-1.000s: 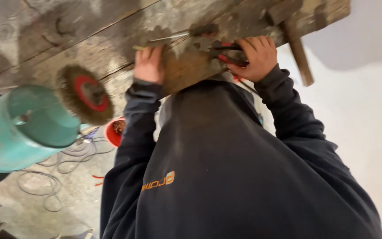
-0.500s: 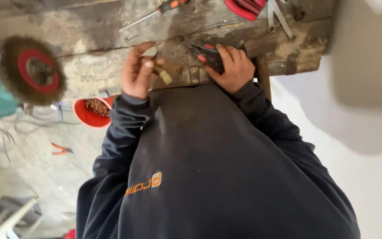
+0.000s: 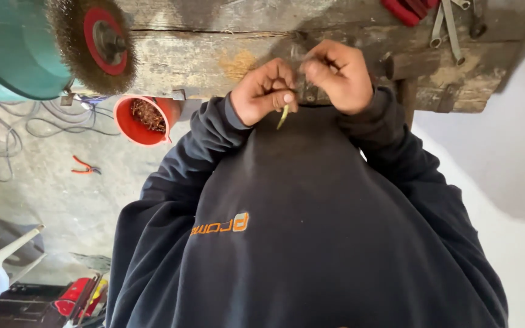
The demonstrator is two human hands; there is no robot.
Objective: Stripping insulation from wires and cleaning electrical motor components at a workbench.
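Pinching a thin yellowish sliver (image 3: 282,116), your left hand (image 3: 267,91) has thumb and forefinger closed on its upper end, and the sliver hangs down over your dark sweatshirt (image 3: 311,231), just below the bench (image 3: 214,58) edge. Your right hand (image 3: 338,76) sits just beside the left, knuckles nearly touching, its fingers curled tight around something small and dark; what that piece is you cannot tell from here. Both hands are at the front edge of the worn wooden bench, in front of your chest

Out to your left, a wire wheel (image 3: 95,42) with a red hub is mounted on a teal grinder (image 3: 13,51) that overhangs the bench. Below it on the floor stands a red tub (image 3: 144,118) filled with rusty scraps, and farther off lie red pliers (image 3: 85,165) and loops of grey cable (image 3: 7,143) on the concrete. To your right, on the bench top, lie a couple of steel spanners (image 3: 448,24) next to red handles (image 3: 405,9). A red toolbox (image 3: 77,297) sits low at the left corner, near a white frame (image 3: 1,255)
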